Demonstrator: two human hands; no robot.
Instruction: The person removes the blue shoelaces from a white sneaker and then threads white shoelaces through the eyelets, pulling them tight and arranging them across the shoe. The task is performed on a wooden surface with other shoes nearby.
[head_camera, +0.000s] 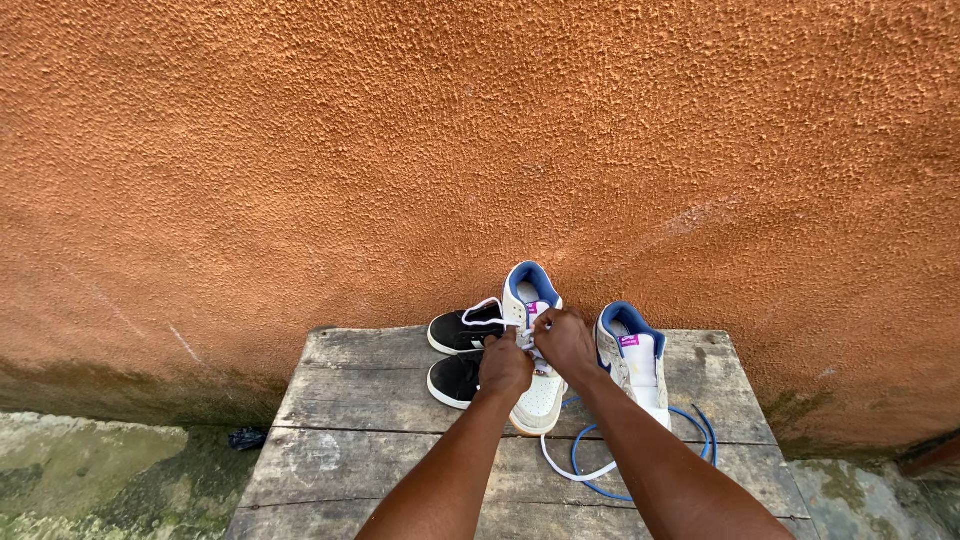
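Head view, near to far: two bare forearms reach out over a weathered wooden bench (350, 450). A blue lace (590, 470) and a white lace (575, 472) lie loose near its right side. Left hand (505, 368) and right hand (565, 343) are both clenched at the lacing of a cream sneaker (535, 385) standing mid-bench. A matching sneaker (632, 362) stands just right; black shoes (462, 352) lie left. An orange textured wall (450, 150) rises beyond.

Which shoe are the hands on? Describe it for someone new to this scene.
On the wooden bench against the orange wall, four shoes stand. It is the middle cream sneaker with blue lining, under both hands; its twin stands untouched to the right, with black shoes left.
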